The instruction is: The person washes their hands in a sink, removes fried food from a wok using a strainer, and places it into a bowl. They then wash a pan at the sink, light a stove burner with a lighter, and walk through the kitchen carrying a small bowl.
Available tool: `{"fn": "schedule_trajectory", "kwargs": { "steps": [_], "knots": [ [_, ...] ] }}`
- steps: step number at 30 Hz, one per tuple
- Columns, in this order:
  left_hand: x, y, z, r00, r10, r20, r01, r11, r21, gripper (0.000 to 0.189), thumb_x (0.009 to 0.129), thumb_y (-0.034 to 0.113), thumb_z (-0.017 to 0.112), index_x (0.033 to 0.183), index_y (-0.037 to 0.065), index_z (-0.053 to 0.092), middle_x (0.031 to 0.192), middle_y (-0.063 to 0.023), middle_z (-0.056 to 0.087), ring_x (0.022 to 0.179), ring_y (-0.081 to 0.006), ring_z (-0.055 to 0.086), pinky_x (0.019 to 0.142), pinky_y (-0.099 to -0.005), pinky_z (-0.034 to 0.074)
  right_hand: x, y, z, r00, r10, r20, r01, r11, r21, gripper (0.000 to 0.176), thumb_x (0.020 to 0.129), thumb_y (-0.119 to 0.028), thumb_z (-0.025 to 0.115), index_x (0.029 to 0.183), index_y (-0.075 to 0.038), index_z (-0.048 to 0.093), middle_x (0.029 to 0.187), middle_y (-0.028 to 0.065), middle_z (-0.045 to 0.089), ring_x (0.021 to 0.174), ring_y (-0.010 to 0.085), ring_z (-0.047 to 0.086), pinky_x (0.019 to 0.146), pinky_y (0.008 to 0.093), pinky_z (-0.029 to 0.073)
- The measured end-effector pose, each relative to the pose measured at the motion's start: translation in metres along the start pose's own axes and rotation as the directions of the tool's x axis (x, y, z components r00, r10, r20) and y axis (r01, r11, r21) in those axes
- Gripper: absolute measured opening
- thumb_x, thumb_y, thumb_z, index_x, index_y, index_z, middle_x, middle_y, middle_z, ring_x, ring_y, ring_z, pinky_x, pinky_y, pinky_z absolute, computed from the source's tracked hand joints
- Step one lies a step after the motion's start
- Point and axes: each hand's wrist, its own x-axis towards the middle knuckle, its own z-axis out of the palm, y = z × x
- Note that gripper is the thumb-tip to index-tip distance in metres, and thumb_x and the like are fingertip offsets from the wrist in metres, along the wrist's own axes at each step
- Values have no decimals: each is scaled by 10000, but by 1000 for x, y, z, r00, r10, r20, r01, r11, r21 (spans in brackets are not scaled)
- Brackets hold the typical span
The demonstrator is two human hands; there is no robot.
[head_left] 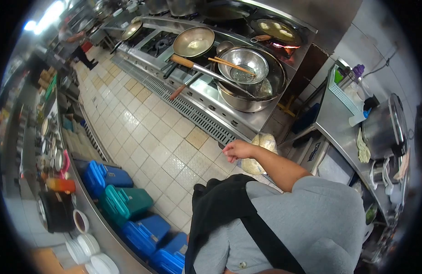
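My right hand (238, 150) hangs low over the tiled floor, its fingers loosely bent and a little apart, with nothing visible in them. Beside it and partly behind my wrist is a plastic bag (265, 141) with pale contents. Beyond the hand, on the stove (211, 105), stands a large steel pot (247, 104). A perforated metal bowl (236, 58) with wooden chopsticks (229, 65) across it rests over the pot, and a wooden-handled tool (197, 67) lies over its edge. My left hand is out of view.
A wok with pale pieces in oil (277, 29) sits over flame at the back right. Another pan (194, 41) is on the stove. Blue bins (147, 233) and a green bin (124, 201) line the left counter. A steel table (343, 123) is at right. Another person (74, 43) stands far left.
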Motion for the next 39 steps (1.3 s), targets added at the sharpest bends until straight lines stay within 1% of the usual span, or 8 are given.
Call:
{"fn": "schedule_trajectory", "kwargs": {
  "steps": [7, 13, 18, 21, 24, 32, 33, 39],
  "knots": [
    [100, 41, -144, 935, -327, 139, 352, 795, -495, 326, 894, 278, 506, 1163, 97, 531, 994, -97, 624, 687, -251, 599, 593, -397, 464, -35, -106, -13, 990, -98, -97, 127, 924, 361, 300, 908, -186, 530, 1139, 6, 530, 779, 79, 640, 696, 167, 642, 668, 265, 501],
    [143, 180, -236, 982, -186, 42, 186, 886, -424, 448, 877, 276, 547, 1263, 83, 426, 1101, -121, 571, 705, -265, 592, 558, -411, 453, -67, -140, -49, 746, -132, -653, 538, 697, 474, 310, 892, -180, 554, 1149, -8, 529, 842, 96, 636, 762, 186, 636, 738, 323, 520],
    [197, 236, -227, 988, -131, 76, 152, 866, -477, 447, 878, 280, 548, 1256, 71, 433, 1127, -133, 562, 744, -284, 598, 611, -422, 473, -59, -144, -99, 571, -103, -814, 710, 560, 427, 428, 913, -264, 523, 1247, -11, 438, 1026, 143, 610, 867, 220, 623, 767, 332, 511],
    [231, 236, -208, 980, 143, 140, -96, 951, -295, 446, 881, 276, 546, 1253, 58, 434, 1134, -137, 563, 756, -291, 598, 622, -425, 478, -35, -151, -138, 534, -109, -838, 766, 482, 425, 480, 917, -312, 508, 1273, -11, 391, 1118, 181, 565, 946, 258, 597, 806, 363, 493],
    [215, 267, -179, 978, -142, 152, 195, 879, -436, 413, 884, 245, 542, 1235, 42, 466, 1125, -141, 579, 752, -305, 603, 622, -417, 488, -5, -163, -181, 505, -102, -857, 811, 396, 431, 518, 912, -335, 515, 1274, 0, 358, 1187, 216, 511, 1003, 307, 566, 842, 407, 475],
    [257, 213, -184, 974, 143, 176, -185, 949, 254, 409, 887, 253, 526, 1232, 38, 485, 1106, -145, 593, 809, -313, 607, 642, -423, 494, 48, -190, -284, 526, 46, -849, 850, -69, 523, 410, 915, -307, 517, 1124, 29, 408, 1006, 214, 513, 1013, 401, 540, 873, 503, 479],
    [262, 215, -188, 973, 145, 178, -189, 945, 267, 411, 888, 254, 525, 1234, 37, 484, 1107, -146, 592, 813, -313, 607, 645, -424, 494, 51, -190, -291, 471, 70, -879, 882, -38, 470, 284, 919, -223, 509, 1030, 31, 442, 867, 154, 519, 801, 295, 591, 672, 364, 540],
    [304, 257, -206, 973, -58, 223, 116, 959, -259, 424, 889, 262, 519, 1245, 35, 477, 1114, -148, 590, 832, -317, 607, 660, -428, 495, 52, -169, -322, 517, 175, -838, 843, 69, 534, 80, 888, -65, 486, 860, -28, 421, 667, 47, 461, 465, 92, 385, 374, 214, 307]
  ]
}}
